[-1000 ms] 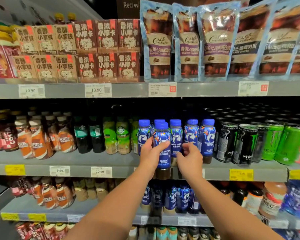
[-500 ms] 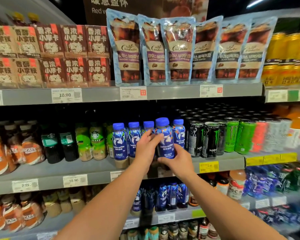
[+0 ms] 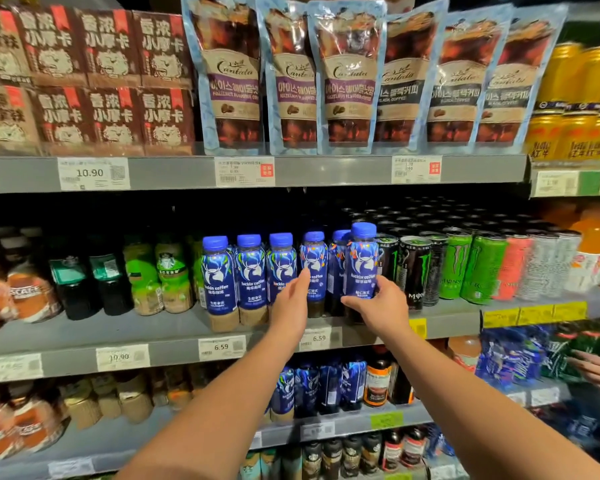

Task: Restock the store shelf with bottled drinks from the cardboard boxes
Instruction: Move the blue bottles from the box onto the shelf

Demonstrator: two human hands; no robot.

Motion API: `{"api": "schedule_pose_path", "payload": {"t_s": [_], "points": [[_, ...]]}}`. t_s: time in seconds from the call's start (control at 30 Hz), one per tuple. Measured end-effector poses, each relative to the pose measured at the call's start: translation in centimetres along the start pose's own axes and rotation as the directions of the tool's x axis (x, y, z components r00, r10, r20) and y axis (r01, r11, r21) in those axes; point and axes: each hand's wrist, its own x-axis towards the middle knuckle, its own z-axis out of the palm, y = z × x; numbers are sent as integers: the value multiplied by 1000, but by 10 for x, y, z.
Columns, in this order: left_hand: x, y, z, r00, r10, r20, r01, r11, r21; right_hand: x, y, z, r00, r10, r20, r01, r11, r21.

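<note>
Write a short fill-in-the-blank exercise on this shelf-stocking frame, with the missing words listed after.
1. The right hand grips a bottle with a ____ cap.
2. The black Monster cans stand to the ____ of that bottle.
3. The price tag just below the left hand reads ____.
4. The pouches on the shelf above carry the brand name ____.
Missing words: blue; right; 6.59; Cantata.
</note>
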Motion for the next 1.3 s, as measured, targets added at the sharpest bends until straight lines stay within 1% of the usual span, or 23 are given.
{"api": "schedule_pose_path", "payload": {"t_s": [0.1, 0.2, 0.33, 0.53, 0.7, 0.83, 0.97, 1.03, 1.1, 1.13, 1.17, 1.2, 1.23, 1.3], "points": [[3, -2, 10, 999, -43, 9, 44, 999, -24, 1, -1, 5, 999, -47, -3, 47, 999, -10], [5, -4, 19, 999, -52, 16, 52, 998, -41, 3, -2, 10, 997, -72, 14, 72, 997, 10], [8, -4, 29, 998, -47, 30, 48, 997, -64, 11, 0, 13, 999, -49, 8, 49, 999, 8], [10, -14, 40, 997, -71, 37, 73, 996, -53, 17, 0, 17, 999, -34, -29, 32, 999, -35], [14, -16, 41, 997, -73, 35, 75, 995, -62, 15, 11, 22, 999, 8, -50, -12, 998, -65], [14, -17, 42, 997, -71, 24, 72, 995, -75, 16, 14, 23, 999, 34, -20, -36, 995, -92], [11, -16, 40, 999, -42, 20, 44, 997, -70, 14, 15, 24, 1000, 19, 17, -18, 996, -90], [9, -17, 33, 1000, -24, 18, 24, 1000, 10, 10, 14, 22, 998, 32, 47, -25, 991, -135], [7, -16, 23, 1000, 7, 8, -8, 985, 171, 5, 9, 17, 999, 42, 9, -40, 986, -161], [5, -15, 16, 999, 32, 2, -31, 962, 272, 2, 5, 14, 999, 45, -22, -48, 983, -175], [3, -14, 9, 998, 67, 4, -63, 921, 383, -2, -1, 11, 998, 46, -36, -52, 978, -204], [-1, -11, 1, 994, 106, 22, -103, 862, 496, -6, -7, 8, 999, 47, -19, -51, 965, -257], [-5, -9, -8, 989, 135, 59, -144, 789, 597, -12, -13, 6, 998, 56, 31, -43, 941, -337], [-17, -4, -27, 977, 145, 156, -213, 644, 735, -27, -28, 6, 980, 92, 176, 19, 839, -543]]}}
